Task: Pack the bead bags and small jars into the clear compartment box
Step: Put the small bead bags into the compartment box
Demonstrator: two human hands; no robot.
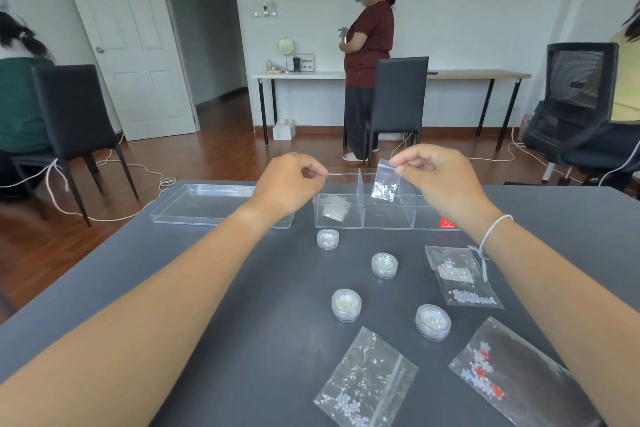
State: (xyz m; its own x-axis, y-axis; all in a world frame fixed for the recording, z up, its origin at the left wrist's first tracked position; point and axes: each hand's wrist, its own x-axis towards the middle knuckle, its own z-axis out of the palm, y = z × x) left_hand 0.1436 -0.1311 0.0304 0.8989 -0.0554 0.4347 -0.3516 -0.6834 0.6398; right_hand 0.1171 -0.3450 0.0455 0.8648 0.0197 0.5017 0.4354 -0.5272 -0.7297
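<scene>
The clear compartment box stands at the table's far middle; a clear bag lies in its left compartment. My left hand pinches the box's far rim. My right hand pinches a small bag of pale beads, which hangs over the middle compartment. Several small round jars sit on the table, among them one near the box and one nearer me. Three bead bags lie flat: one at right, one at front middle, one with red beads.
The box's clear lid lies upturned left of the box on the dark grey table. Beyond the table stand black chairs, white cables on the wood floor, a person standing and seated people at both sides.
</scene>
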